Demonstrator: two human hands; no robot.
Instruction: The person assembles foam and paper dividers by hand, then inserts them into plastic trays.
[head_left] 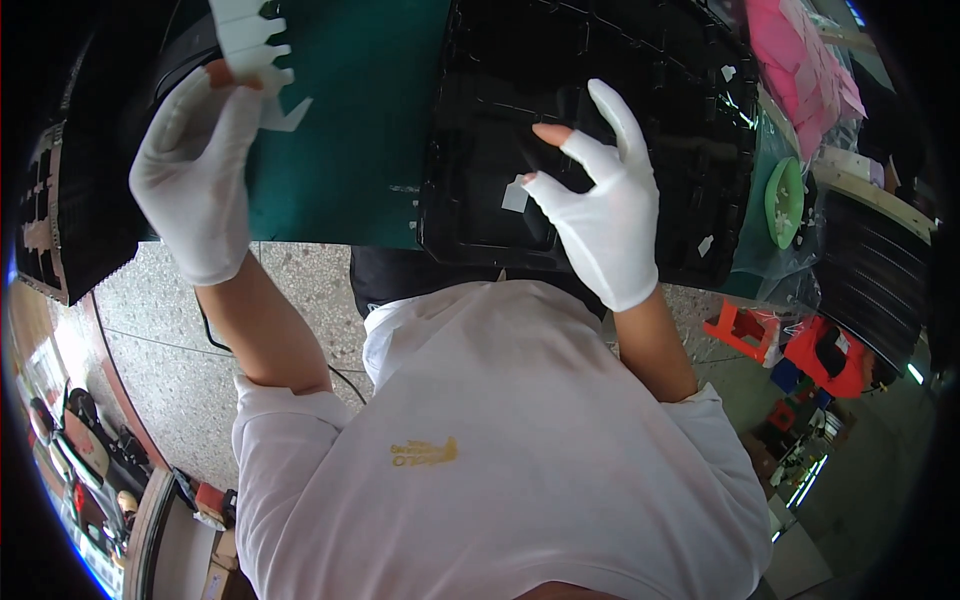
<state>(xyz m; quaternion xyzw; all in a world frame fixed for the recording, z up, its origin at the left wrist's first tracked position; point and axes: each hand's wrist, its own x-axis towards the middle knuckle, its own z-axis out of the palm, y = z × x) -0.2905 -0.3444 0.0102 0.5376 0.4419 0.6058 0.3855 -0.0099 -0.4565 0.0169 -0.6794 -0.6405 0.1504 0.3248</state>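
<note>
My left hand (198,165), in a white glove with bare fingertips showing, pinches a white strip with a notched edge (248,40) between thumb and fingers. The strip's lower end bends off to the right over the green mat (345,130). My right hand (610,200), gloved the same way, is over a large shiny black moulded tray (480,225). Its thumb and fingers are apart. By the thumb tip is a small white piece (515,194); whether it touches the thumb I cannot tell. Two more small white pieces (705,245) lie along the tray's right side.
A green bowl (784,203) with small pale bits stands right of the tray. Pink sheets (800,65) and clear plastic lie behind it. Stacked black trays (870,265) are at the far right, a black slotted panel (75,210) at the far left. A red stool (745,330) stands below.
</note>
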